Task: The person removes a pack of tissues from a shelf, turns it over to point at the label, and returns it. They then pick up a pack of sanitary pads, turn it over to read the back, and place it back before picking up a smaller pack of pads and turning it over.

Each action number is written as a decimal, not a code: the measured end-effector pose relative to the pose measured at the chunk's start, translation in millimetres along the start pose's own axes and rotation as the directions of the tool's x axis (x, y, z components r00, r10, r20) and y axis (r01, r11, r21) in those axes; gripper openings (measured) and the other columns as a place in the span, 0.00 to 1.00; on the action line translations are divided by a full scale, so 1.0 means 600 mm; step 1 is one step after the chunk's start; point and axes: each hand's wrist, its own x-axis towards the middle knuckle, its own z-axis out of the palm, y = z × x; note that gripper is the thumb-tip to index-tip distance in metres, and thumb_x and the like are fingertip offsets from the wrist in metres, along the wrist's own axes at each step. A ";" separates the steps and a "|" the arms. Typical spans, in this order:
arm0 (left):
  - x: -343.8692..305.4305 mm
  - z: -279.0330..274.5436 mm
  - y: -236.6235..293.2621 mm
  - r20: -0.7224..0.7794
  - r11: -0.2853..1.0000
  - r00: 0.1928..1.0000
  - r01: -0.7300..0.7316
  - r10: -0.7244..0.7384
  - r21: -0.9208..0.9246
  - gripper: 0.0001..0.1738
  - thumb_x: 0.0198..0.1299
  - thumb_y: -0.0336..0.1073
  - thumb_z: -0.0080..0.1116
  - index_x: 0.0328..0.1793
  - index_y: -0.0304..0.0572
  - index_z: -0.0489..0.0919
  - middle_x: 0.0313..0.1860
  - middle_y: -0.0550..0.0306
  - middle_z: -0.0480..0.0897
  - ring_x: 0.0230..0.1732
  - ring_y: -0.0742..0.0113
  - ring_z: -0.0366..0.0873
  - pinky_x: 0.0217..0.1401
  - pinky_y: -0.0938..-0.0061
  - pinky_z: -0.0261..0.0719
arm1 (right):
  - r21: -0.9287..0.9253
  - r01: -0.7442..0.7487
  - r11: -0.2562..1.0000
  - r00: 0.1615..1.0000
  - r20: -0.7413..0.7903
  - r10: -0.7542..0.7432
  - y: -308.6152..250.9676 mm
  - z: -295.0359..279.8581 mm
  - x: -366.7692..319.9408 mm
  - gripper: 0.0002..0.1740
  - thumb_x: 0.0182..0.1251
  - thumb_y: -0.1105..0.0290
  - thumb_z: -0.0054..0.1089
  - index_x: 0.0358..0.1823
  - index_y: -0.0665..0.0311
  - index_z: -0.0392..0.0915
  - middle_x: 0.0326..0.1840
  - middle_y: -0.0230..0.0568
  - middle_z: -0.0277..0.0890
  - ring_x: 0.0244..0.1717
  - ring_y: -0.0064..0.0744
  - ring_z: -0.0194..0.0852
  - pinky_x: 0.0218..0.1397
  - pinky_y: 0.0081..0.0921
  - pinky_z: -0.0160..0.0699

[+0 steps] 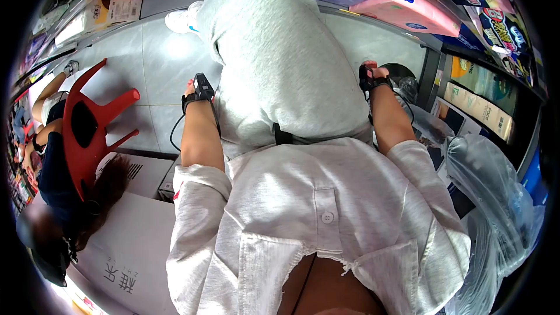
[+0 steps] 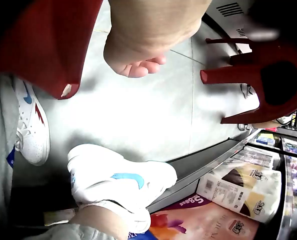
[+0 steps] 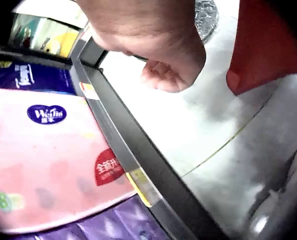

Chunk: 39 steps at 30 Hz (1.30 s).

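My left hand (image 2: 146, 57) hangs beside my left leg above the tiled floor, fingers loosely curled and holding nothing. In the head view most of it is hidden behind the wrist camera (image 1: 202, 87). A red stool leg (image 2: 63, 60) stands beside it in the left wrist view. My right hand (image 3: 163, 60) hangs at my other side near the shelf edge, its fingers curled in loosely with nothing showing in them. Close to it are a pink Weifu-like tissue pack (image 3: 43, 160) on the low shelf and another red stool leg (image 3: 258, 55).
At the left, a person sits on a red stool (image 1: 108, 111) near a large white carton (image 1: 134, 239). Shelves of tissue packs (image 1: 408, 9) run along the front. A clear plastic bag (image 1: 490, 181) lies at the right. White shoes (image 2: 118, 175) rest on the floor.
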 end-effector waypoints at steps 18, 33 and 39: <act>-0.147 0.102 0.021 0.021 0.985 0.986 -0.167 0.166 0.046 0.17 0.56 0.48 0.46 0.33 0.40 0.69 0.30 0.56 0.78 0.33 0.60 0.76 0.39 0.62 0.75 | -0.849 0.242 0.470 0.961 0.275 0.001 -0.061 0.114 -0.108 0.21 0.64 0.50 0.46 0.44 0.62 0.71 0.33 0.39 0.75 0.28 0.30 0.74 0.34 0.25 0.74; -0.266 0.291 -0.061 0.595 -0.221 0.804 -0.580 -0.001 0.784 0.27 0.57 0.53 0.51 0.50 0.36 0.74 0.41 0.51 0.81 0.40 0.64 0.78 0.41 0.71 0.72 | -0.606 0.659 -0.446 0.673 0.739 -0.009 -0.060 0.202 -0.132 0.19 0.61 0.53 0.51 0.37 0.64 0.75 0.26 0.43 0.77 0.25 0.32 0.75 0.31 0.28 0.74; -0.367 0.378 -0.123 0.963 -0.397 0.243 -0.900 -0.116 0.180 0.19 0.65 0.43 0.46 0.49 0.36 0.76 0.43 0.53 0.80 0.44 0.67 0.76 0.50 0.76 0.70 | -0.414 0.822 -0.391 0.522 0.822 0.227 -0.064 0.216 -0.164 0.19 0.62 0.54 0.50 0.43 0.62 0.76 0.35 0.41 0.77 0.38 0.31 0.75 0.42 0.26 0.72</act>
